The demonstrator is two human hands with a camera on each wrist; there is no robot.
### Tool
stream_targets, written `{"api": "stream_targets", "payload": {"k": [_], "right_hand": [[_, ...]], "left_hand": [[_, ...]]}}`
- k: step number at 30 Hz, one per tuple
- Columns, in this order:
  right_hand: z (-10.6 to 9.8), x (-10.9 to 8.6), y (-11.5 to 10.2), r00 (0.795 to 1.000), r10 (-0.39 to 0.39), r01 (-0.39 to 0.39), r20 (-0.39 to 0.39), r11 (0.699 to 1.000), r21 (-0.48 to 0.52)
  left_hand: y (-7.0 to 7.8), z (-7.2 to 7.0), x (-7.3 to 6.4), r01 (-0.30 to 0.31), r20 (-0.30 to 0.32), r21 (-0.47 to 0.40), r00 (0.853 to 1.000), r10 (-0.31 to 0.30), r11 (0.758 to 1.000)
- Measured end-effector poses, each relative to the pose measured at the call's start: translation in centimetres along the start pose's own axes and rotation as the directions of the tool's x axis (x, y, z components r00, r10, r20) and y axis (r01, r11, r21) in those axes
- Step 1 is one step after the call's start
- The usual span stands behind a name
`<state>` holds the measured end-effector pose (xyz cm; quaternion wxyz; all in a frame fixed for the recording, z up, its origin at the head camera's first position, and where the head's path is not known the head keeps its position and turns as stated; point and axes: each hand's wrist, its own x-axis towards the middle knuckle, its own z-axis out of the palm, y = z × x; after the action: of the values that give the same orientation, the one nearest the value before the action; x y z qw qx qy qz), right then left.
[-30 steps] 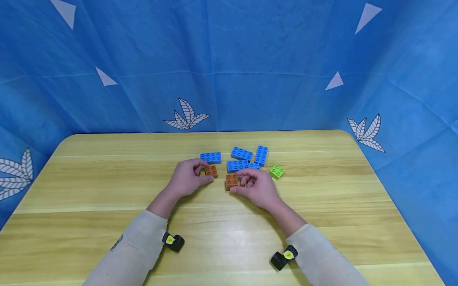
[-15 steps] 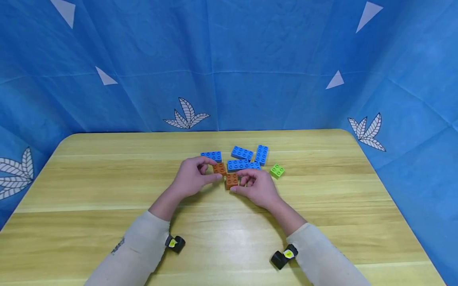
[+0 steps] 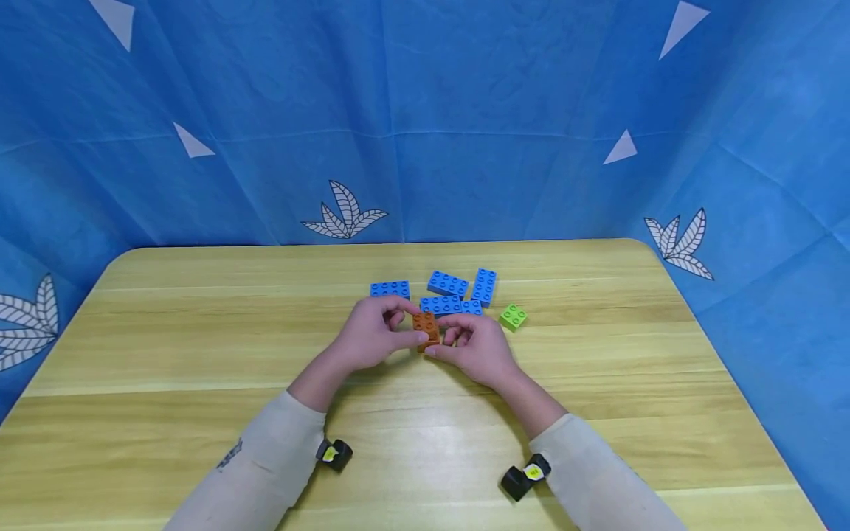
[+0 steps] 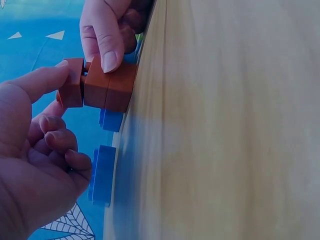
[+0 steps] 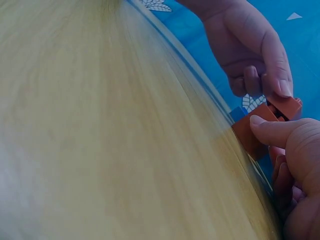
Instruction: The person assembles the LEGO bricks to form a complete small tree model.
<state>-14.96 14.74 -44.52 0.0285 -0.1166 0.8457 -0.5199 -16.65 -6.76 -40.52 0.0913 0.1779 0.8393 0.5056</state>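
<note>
My left hand [image 3: 375, 332] pinches a brown toy brick [image 4: 71, 82] between thumb and fingers. That brick sits slightly tilted over the studs of a stack of two brown bricks [image 4: 109, 85], a narrow gap showing between them. The stack stands on the table, its sides gripped by the thumb and fingers of my right hand [image 3: 479, 350]. In the right wrist view the left hand's brick [image 5: 286, 106] leans over the stack's top [image 5: 252, 132]. From the head view, the upper brick hides most of the stack.
Behind the hands lie several blue bricks, among them one at the left [image 3: 390, 288], one in the middle [image 3: 440, 305] and one at the right [image 3: 484, 286]. A green brick [image 3: 513, 317] lies right of my right hand. A blue curtain [image 3: 425, 125] hangs behind the wooden table [image 3: 199, 324].
My left hand has carried its brown brick rightward from beside the stack to over its top. My right hand has stayed in place on the stack.
</note>
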Motion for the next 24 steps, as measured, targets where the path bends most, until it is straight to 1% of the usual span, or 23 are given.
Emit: {"api": "stream_targets", "payload": {"k": [5, 9, 17, 24], "right_hand": [[-0.03, -0.03, -0.08, 1.0, -0.009, 0.009, 0.001, 1.0, 0.013], [-0.01, -0.02, -0.03, 1.0, -0.01, 0.01, 0.001, 1.0, 0.015], [0.05, 0.08, 0.05, 1.0, -0.025, 0.025, -0.008, 1.0, 0.017], [0.04, 0.02, -0.19, 1.0, -0.007, 0.007, -0.009, 1.0, 0.016]], "left_hand": [[-0.03, 0.25, 0.15, -0.012, 0.022, -0.022, 1.0, 0.013, 1.0], [-0.25, 0.38, 0.2, -0.012, 0.027, -0.032, 1.0, 0.013, 0.999], [-0.31, 0.82, 0.14, -0.018, -0.013, -0.031, 1.0, 0.018, 0.999], [-0.24, 1.03, 0.04, -0.028, -0.035, -0.032, 0.999, 0.027, 0.999]]}}
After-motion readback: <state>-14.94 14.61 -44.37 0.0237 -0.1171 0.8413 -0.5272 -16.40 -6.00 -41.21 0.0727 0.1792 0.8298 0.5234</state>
